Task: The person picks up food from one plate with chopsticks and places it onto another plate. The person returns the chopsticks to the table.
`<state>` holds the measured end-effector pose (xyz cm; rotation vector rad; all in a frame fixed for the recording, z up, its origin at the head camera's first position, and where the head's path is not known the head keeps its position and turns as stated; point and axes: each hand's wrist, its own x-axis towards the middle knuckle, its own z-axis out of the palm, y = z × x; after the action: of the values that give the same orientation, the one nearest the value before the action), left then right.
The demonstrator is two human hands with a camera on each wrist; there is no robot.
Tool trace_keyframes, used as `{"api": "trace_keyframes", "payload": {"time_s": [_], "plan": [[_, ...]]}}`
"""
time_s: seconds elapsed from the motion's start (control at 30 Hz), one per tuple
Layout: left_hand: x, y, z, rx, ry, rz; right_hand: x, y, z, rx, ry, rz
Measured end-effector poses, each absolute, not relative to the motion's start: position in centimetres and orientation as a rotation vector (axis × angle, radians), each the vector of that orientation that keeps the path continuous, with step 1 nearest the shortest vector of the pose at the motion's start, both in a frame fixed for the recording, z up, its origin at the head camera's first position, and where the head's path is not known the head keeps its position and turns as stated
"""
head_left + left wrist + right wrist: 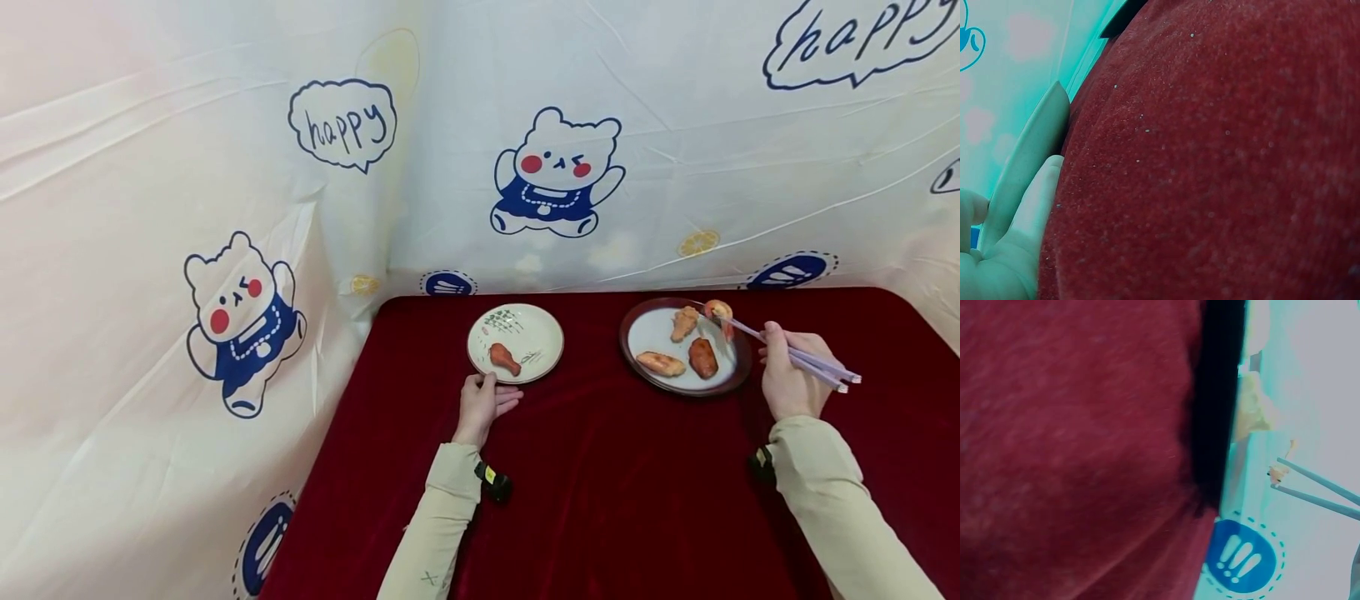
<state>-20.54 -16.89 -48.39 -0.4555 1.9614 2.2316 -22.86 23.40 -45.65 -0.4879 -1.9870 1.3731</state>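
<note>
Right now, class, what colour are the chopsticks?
The chopsticks are pale lilac, clearest in the head view.

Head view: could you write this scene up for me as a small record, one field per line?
Left grip: holds the near rim of the pale plate
Right grip: holds chopsticks
Between the chopstick tips: a shrimp-like piece, by the far right edge of the dark-rimmed plate
On the pale plate: one drumstick
On the dark-rimmed plate: a breaded piece, a browned piece, a long pale piece
Table covering: dark red cloth
Backdrop: white sheet with cartoon bears and "happy" bubbles
</note>
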Motion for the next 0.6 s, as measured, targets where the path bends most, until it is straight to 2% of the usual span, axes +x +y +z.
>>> {"api": "trace_keyframes", "payload": {"time_s": [0.33, 0.6], "plan": [[-21.6, -17.1, -50.7, -0.470, 1.973, 2.242, -22.2, 21.7, -43.7, -0.317, -1.755, 1.489], [-21.6, -16.8, -51.0, -0.508, 2.034, 2.237, -21.6, 19.2, -43.1, -0.219, -1.765, 1.482]]}}
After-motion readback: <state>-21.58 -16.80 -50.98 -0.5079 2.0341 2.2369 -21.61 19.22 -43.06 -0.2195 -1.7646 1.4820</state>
